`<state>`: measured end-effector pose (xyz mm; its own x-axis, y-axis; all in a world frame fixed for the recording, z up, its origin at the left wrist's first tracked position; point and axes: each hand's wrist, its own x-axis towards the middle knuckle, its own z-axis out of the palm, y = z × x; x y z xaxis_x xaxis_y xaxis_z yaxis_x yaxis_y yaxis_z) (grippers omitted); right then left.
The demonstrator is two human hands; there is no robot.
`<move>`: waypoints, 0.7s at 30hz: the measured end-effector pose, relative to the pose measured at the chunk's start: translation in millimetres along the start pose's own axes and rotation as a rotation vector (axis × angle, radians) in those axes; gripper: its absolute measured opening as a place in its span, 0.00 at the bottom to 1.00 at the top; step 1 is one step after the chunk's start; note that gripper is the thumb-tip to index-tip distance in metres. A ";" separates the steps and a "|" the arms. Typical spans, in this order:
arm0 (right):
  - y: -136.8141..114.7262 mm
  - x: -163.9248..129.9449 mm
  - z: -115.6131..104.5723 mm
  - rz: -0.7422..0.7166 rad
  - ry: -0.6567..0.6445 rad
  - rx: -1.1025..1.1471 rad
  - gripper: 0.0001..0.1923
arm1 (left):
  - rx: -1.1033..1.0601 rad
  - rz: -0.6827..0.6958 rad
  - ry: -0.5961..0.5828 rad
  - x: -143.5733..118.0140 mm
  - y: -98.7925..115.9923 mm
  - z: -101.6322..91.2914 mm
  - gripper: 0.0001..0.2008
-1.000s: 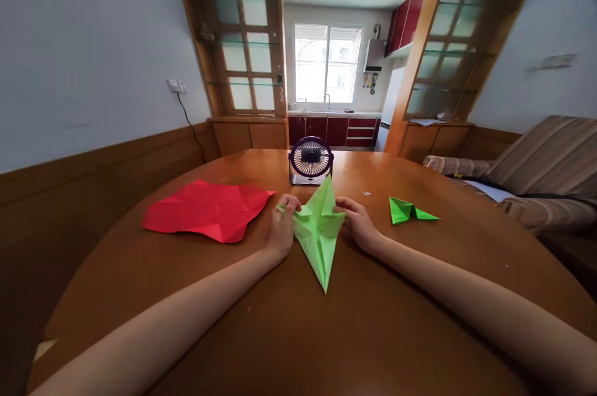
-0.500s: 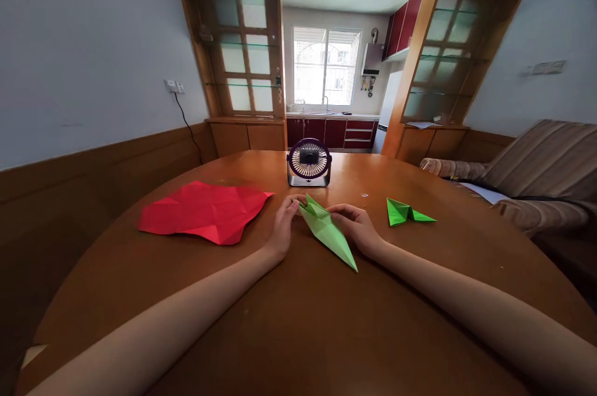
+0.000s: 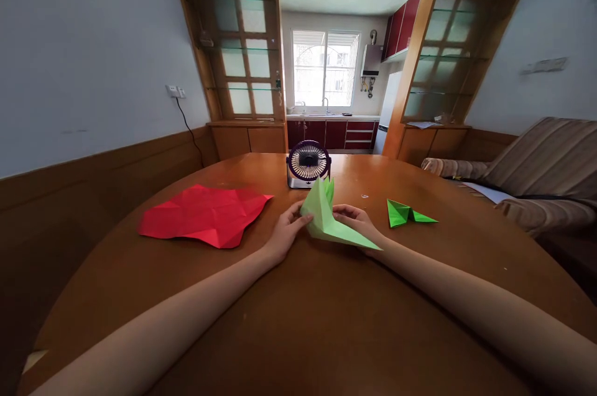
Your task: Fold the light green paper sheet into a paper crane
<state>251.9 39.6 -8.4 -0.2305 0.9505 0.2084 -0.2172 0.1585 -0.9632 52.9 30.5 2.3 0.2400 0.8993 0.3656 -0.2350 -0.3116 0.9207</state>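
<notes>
A light green folded paper [image 3: 326,222] is held up between my two hands above the table, with upright points at its top and one long point reaching to the right. My left hand [image 3: 286,228] pinches its left edge, thumb in front. Behind the paper's right part is my right hand [image 3: 357,222], fingers bent and closed toward it; the long point covers some of that hand. To the right lies a smaller bright green folded paper [image 3: 400,214], and to the left a creased red paper sheet [image 3: 205,216] is spread out, both untouched.
A small dark desk fan [image 3: 308,161] stands on the round wooden table [image 3: 298,321], just beyond my hands. A striped armchair [image 3: 545,166] is at the right. Further back, a doorway opens onto a kitchen with red cabinets [image 3: 326,133].
The light green paper has been lifted and turned: its points now stand up, and its long tip has swung from lower right to the right. My left thumb has shifted onto its front.
</notes>
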 end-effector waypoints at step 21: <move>-10.0 -14.4 9.0 -0.011 -0.197 0.183 0.17 | -0.086 -0.103 0.132 3.1 -7.7 -7.6 0.44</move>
<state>248.9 22.0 -0.3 -0.4038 0.8756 0.2650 -0.3842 0.1005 -0.9178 48.3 38.0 -4.7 0.1423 0.9593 0.2440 -0.2964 -0.1939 0.9352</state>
